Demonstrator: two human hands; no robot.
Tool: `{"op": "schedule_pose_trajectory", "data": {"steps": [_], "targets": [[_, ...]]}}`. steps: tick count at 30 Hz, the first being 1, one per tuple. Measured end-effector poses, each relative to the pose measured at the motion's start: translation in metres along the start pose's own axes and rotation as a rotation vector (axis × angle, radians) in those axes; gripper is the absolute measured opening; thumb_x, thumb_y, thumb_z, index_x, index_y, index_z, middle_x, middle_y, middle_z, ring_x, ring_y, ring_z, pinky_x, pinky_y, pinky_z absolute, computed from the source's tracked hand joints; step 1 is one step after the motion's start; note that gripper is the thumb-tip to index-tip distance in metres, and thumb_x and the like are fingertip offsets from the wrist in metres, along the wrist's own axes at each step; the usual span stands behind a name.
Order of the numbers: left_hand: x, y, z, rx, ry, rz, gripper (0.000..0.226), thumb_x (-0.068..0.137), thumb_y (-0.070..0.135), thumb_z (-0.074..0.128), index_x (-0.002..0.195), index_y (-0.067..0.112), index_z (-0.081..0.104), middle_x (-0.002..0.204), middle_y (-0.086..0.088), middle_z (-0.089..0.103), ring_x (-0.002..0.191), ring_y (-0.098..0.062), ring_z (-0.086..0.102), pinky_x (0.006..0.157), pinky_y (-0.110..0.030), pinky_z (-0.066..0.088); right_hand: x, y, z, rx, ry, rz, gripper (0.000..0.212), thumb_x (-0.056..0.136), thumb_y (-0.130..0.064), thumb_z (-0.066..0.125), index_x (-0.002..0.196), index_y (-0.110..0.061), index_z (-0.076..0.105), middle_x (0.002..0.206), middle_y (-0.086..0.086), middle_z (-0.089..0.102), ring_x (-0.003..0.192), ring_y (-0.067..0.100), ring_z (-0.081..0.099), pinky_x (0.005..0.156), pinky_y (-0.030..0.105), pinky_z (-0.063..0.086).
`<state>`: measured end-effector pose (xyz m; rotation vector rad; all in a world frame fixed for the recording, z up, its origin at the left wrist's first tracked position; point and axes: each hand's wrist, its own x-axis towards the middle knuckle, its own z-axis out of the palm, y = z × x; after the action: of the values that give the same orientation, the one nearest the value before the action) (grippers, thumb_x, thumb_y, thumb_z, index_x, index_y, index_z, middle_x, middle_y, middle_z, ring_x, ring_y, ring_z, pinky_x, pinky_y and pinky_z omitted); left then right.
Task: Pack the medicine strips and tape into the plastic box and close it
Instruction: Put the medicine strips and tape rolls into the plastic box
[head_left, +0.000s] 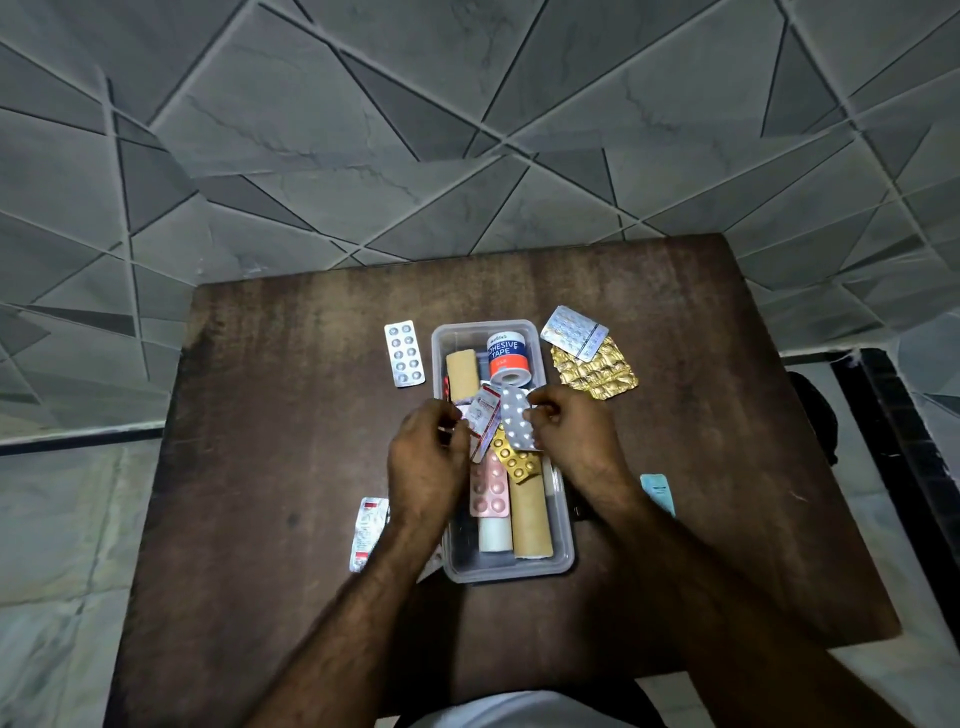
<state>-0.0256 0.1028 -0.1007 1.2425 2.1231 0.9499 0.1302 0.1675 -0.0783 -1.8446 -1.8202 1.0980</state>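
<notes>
Over the open plastic box (563, 540), left hand (428, 457) pinches a red-printed strip (482, 418) while right hand (574, 434) grips a silver blister strip (517, 423).

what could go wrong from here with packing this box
1. The strips held by the left hand and right hand sit above a pile already heaped in the plastic box; a stack this high may keep a lid from seating.
2. Strips still lie outside: a silver strip at the far left, a gold strip at the far right, and a blue strip partly behind the right forearm, easy to miss.
3. No lid is visible.
</notes>
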Motion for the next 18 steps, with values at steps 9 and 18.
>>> {"op": "schedule_pose_trajectory", "data": {"steps": [9,18], "targets": [[-0.010,-0.081,-0.036,0.460,-0.486,-0.215,0.052,0.067,0.035,0.081,0.114,0.022,0.060,0.114,-0.008,0.060,0.101,-0.032,0.061,0.081,-0.031,0.047,-0.010,0.094,-0.039,-0.307,-0.020,0.295,0.040,0.081,-0.031,0.069,0.117,-0.016,0.060,0.118,0.009,0.064,0.106,0.026,0.060,0.094,0.039,0.049],[-0.036,-0.073,-0.020,0.757,-0.436,-0.107,0.068,0.067,0.046,0.075,0.128,0.029,0.048,0.128,-0.004,0.052,0.115,-0.030,0.048,0.093,-0.041,0.042,-0.029,0.125,-0.022,-0.459,-0.032,0.446,0.064,0.070,-0.026,0.078,0.122,-0.011,0.044,0.122,0.022,0.052,0.114,0.037,0.050,0.096,0.044,0.042]]}}
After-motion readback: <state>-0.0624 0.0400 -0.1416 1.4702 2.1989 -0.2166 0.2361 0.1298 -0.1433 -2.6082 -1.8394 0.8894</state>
